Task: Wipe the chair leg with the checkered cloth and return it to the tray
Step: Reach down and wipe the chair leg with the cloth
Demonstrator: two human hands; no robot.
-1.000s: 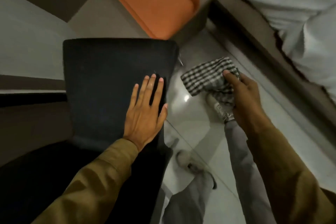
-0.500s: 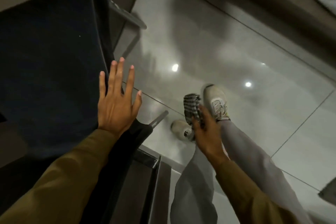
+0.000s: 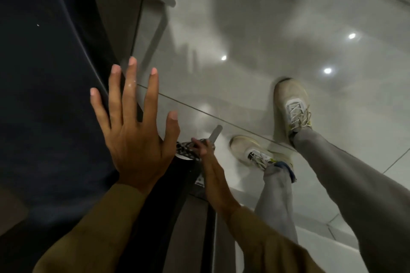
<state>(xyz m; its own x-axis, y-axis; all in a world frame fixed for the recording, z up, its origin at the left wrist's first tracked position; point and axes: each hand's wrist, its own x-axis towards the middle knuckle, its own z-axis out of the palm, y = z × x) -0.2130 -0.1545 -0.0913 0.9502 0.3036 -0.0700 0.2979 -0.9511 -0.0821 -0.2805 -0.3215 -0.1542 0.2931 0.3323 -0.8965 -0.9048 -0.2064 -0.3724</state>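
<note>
The dark chair seat (image 3: pixel 51 86) fills the left of the view. My left hand (image 3: pixel 133 126) lies flat on its right edge, fingers spread, holding nothing. Below the seat edge, my right hand (image 3: pixel 208 162) grips the black-and-white checkered cloth (image 3: pixel 188 149), bunched and pressed against a grey metal chair leg (image 3: pixel 215 133) that slants down to the floor. Most of the cloth is hidden behind my left hand and the seat edge. The tray is out of view.
Glossy grey floor tiles (image 3: pixel 255 29) reflect ceiling lights. My two pale sneakers (image 3: pixel 290 106) (image 3: pixel 250 150) and grey trouser legs stand right of the chair. Another metal chair leg (image 3: pixel 155 26) runs down at the top centre. A dark frame (image 3: pixel 199 224) lies under my right forearm.
The view has tipped down and closer, and the orange tray has left the frame. My right hand has carried the cloth from beside the seat down onto the chair leg. The left hand stays on the seat.
</note>
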